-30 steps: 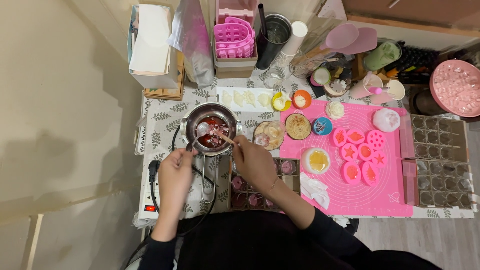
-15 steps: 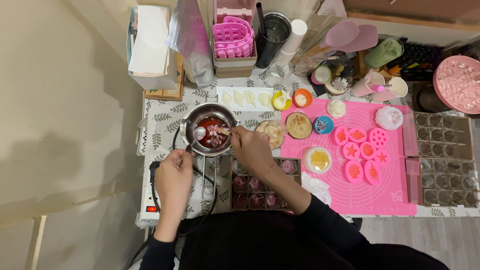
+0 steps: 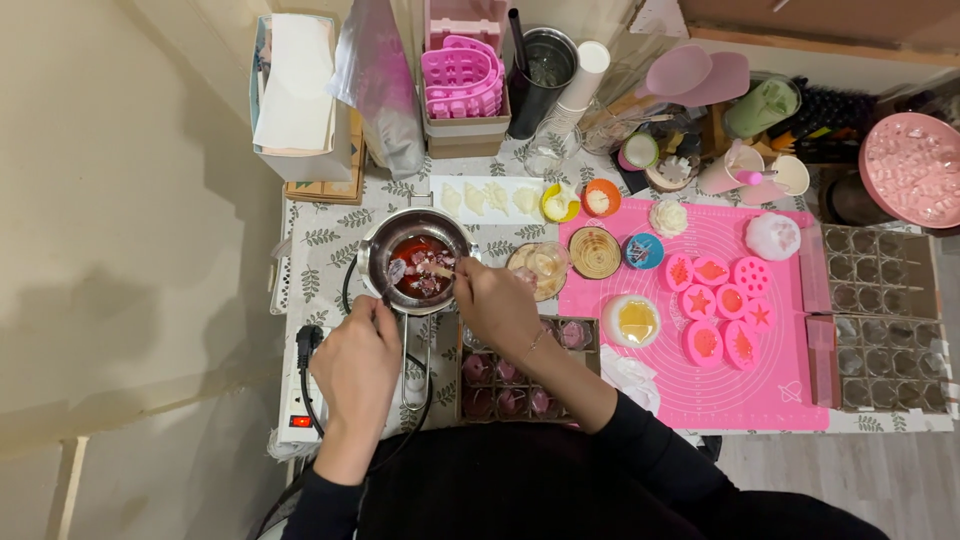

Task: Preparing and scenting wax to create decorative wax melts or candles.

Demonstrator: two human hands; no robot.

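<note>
A small metal pot holding dark red liquid with pale lumps stands on the leaf-patterned tablecloth at the table's left. My left hand is closed around the pot's handle, just below the pot. My right hand sits at the pot's right rim and grips a thin stick whose tip reaches into the liquid. A clear tray of pinkish moulded pieces lies partly under my right forearm.
A pink silicone mat on the right carries several small pink moulds and a round dish of amber wax. Clear grid trays lie at the far right. Boxes, cups and pink moulds crowd the back. A power strip sits at the left edge.
My right hand has shifted slightly at the pot's rim with the stick in the liquid. My left hand has kept its grip on the handle.
</note>
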